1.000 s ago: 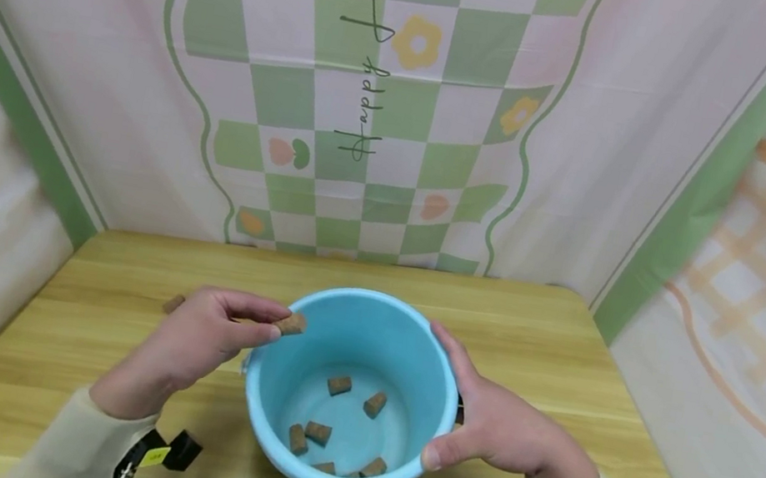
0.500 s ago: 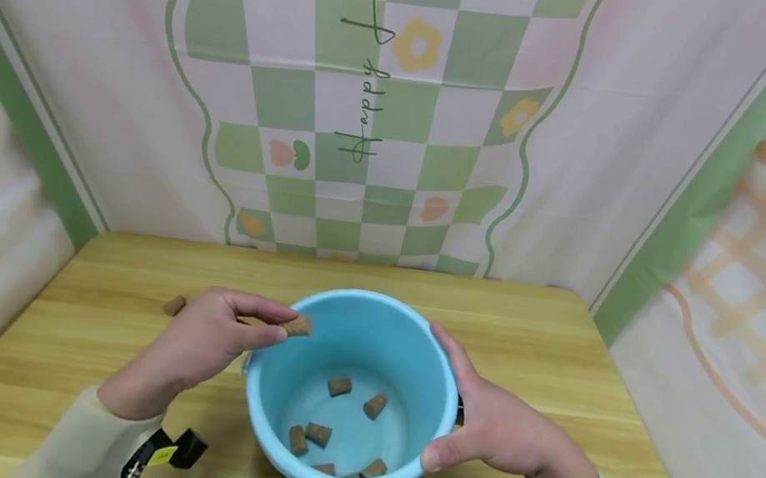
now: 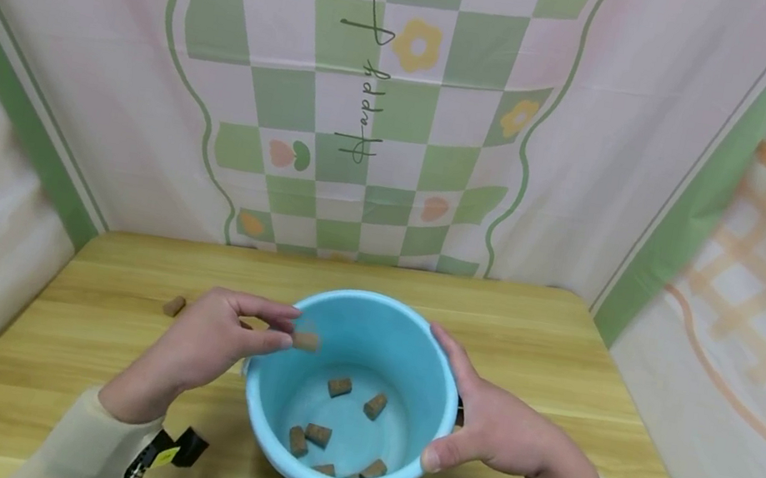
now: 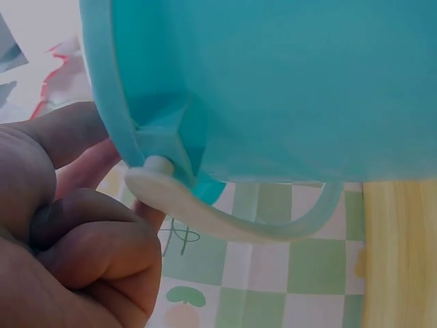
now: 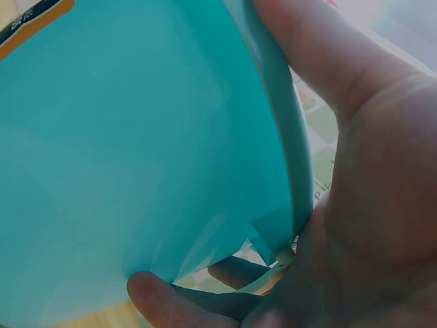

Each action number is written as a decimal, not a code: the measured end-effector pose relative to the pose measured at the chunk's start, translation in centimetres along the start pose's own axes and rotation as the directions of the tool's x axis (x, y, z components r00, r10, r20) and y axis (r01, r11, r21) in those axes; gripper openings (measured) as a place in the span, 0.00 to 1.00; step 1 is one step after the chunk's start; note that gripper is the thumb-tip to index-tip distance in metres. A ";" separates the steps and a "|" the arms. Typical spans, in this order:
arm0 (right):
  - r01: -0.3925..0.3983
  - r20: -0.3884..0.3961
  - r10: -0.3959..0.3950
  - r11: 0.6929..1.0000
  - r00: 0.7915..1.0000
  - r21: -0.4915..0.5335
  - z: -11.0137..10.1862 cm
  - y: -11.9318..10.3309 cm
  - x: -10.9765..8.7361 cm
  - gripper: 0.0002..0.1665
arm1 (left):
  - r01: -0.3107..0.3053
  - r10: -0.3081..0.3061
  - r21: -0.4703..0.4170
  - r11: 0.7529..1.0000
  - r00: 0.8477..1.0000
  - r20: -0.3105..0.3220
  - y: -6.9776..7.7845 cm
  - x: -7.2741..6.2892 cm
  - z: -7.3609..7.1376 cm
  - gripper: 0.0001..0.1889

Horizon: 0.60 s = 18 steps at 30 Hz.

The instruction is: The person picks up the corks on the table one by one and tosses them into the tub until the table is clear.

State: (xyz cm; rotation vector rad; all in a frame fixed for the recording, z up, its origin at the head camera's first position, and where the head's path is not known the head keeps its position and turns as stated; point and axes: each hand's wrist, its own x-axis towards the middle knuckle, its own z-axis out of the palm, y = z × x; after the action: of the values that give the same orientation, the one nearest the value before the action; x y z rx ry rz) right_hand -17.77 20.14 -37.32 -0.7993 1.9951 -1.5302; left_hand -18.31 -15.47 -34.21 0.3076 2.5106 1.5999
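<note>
A blue bucket [image 3: 339,468] stands on the wooden table with several small brown corks [image 3: 340,387] on its bottom. One more cork [image 3: 307,341], blurred, is in the air just inside the left rim, by the tip of my left thumb. My left hand [image 3: 222,339] is over that rim, its thumb and forefinger spread apart. In the left wrist view, its other fingers [image 4: 102,239] curl beside the bucket's handle [image 4: 239,229]. My right hand [image 3: 503,428] grips the bucket's right side, thumb on the rim and fingers against the outer wall [image 5: 157,137].
A loose cork [image 3: 174,305] lies on the table [image 3: 109,328] to the left, behind my left hand. Patterned cloth [image 3: 405,107] hangs behind the table and along both sides.
My left hand has moved slightly right over the bucket. Its thumb and forefinger have parted, and the cork they pinched has dropped a little. My right hand stays on the bucket.
</note>
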 end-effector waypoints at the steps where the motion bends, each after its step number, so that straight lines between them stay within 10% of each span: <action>1: 0.002 0.000 -0.002 1.000 1.000 0.000 0.0 0.0 0.0 0.80 | -0.003 0.003 0.001 1.000 1.000 -0.001 0.0 0.0 0.0 0.16; 18: 0.030 -0.008 -0.030 0.999 1.000 -0.025 -0.2 0.6 0.1 0.79 | -0.060 0.061 -0.037 0.998 0.998 0.026 -0.4 -0.2 -0.3 0.26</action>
State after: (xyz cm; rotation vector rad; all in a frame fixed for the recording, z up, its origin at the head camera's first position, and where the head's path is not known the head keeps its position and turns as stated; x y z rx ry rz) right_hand -18.01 20.33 -37.82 -0.8381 2.0200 -1.5308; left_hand -18.20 -15.96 -34.39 0.4010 2.4715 1.6502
